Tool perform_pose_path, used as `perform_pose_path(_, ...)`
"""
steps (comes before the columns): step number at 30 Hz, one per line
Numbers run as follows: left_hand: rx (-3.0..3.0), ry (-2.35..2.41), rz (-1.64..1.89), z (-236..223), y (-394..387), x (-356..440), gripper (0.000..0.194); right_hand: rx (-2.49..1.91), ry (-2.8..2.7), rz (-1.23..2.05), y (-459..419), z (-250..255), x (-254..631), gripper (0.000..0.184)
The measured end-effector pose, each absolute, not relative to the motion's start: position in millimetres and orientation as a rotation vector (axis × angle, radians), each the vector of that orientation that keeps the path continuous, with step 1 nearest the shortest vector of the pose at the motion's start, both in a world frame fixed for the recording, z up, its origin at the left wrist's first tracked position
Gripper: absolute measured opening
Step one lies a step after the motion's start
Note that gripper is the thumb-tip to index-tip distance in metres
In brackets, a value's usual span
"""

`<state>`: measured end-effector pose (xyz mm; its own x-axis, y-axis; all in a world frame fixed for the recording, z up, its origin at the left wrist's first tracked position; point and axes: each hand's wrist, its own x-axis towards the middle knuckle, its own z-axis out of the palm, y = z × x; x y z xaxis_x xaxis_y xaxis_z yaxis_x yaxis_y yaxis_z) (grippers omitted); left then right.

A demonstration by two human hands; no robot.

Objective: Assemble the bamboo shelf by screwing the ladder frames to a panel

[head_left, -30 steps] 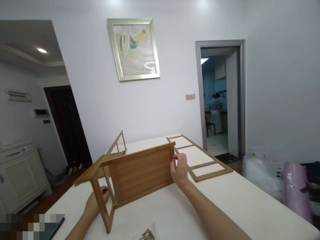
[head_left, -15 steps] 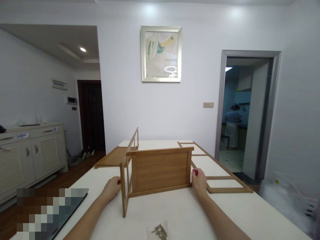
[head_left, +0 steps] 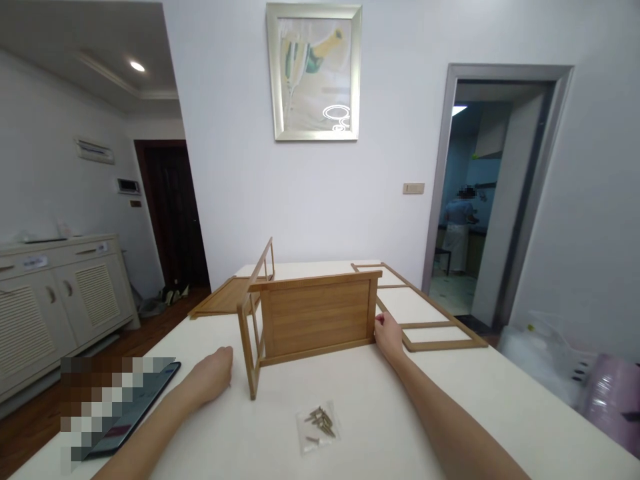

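A brown wooden panel [head_left: 320, 315] stands on its long edge on the white table, joined at its left end to an upright wooden side frame [head_left: 246, 357]. My right hand [head_left: 390, 335] is at the panel's right end, fingers pinched against that edge. To the left of the side frame, apart from it, my left hand [head_left: 213, 375] hovers low over the table with its fingers curled in; whatever is inside them is hidden. In front of the panel lies a clear plastic bag of screws [head_left: 319, 427].
Another wooden panel [head_left: 225, 297] lies flat at the back left. A flat wooden frame [head_left: 435, 325] rests along the right side of the table. A dark tablet-like device [head_left: 145, 407], partly pixelated, lies by the left edge. Through the doorway a person [head_left: 457, 220] stands in another room.
My left hand has drawn back from the side frame, toward me and down. My right hand stays at the panel's end. The view has tilted down, bringing the bag of screws fully in.
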<state>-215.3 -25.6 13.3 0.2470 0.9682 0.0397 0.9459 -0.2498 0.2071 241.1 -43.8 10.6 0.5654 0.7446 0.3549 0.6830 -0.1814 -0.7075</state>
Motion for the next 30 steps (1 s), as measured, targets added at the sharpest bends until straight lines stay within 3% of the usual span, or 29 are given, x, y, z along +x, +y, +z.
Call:
perform_pose_path(6,2.333,1.53,0.514,32.4,-96.8,-203.3,0.021,-1.904,-1.07,0.149,-39.2,4.9,243.5,0.021)
perform_pose_path(11,2.22,1.152,0.583,57.7,-153.7,-111.1,0.021,-1.882,-1.045,0.183,-37.4,2.2,243.4,0.02)
perform_pose_path(18,2.169,1.043,0.564,50.1,-140.7,2.5,0.018,-1.874,-1.046,0.192,-39.7,3.4,243.1,0.019)
perform_pose_path(30,2.523,1.029,0.516,24.2,-136.2,9.5,0.019,-1.843,-1.05,0.266,-41.3,2.4,241.9,0.016)
